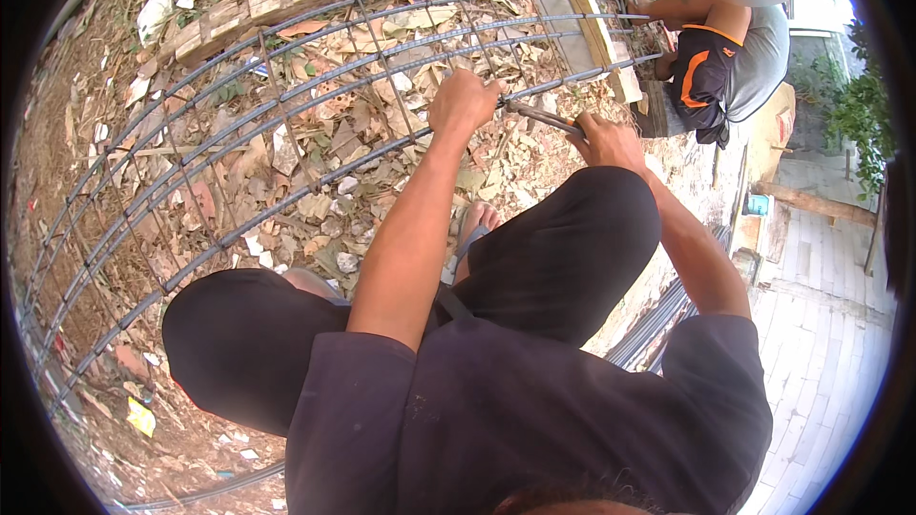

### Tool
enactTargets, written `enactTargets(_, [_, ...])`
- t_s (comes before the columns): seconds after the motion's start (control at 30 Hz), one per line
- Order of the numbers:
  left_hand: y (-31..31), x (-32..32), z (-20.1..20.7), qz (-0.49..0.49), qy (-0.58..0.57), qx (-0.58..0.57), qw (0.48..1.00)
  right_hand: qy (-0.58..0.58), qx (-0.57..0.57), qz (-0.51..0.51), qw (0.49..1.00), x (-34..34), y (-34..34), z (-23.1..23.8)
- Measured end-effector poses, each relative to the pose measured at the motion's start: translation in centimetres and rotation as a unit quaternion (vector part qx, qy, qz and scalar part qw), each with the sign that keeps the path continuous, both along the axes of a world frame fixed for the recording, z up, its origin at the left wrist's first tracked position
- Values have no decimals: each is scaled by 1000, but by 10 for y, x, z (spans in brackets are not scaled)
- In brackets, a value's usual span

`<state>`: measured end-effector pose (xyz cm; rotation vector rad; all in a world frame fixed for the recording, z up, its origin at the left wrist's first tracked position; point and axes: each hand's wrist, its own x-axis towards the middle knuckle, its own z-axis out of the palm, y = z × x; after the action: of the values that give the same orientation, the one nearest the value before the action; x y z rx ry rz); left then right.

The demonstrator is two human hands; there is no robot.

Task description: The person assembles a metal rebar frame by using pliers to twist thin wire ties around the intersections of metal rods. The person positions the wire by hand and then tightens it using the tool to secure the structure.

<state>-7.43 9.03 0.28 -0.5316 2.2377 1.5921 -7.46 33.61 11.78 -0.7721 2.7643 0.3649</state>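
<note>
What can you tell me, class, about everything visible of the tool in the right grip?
The tool is long and slim, its metal-looking shaft brownish, its handle end darker with a touch of orange. The right grip holds and partly covers that end. It slants up and leftward, its head beside the near rod and left grip; whether the head touches either is unclear.

yellow wrapper [140, 417], lower left | dry leaves [324, 222] | pale paved floor [821, 353] | green foliage [854, 119], right | turquoise container [759, 204], perhaps a bucket
</note>
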Motion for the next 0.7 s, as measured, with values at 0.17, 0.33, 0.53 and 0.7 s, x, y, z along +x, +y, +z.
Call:
enactTargets(0.17, [4, -2, -8, 3, 2, 7, 1000, -177, -72, -213, 958, 27, -13, 12])
enactTargets(0.33, [5, -5, -16, 18, 18, -2, 1000, -191, -120, -198, 954, 23, -27, 18])
enactTargets(0.53, [2, -7, -16, -3, 3, 16, 1000, -246, -85, -228, 938, -1, -18, 24])
enactTargets(0.7, [6, -5, -19, 28, 25, 18, 999, -236, -69, -118, 962, -13, -12, 17])
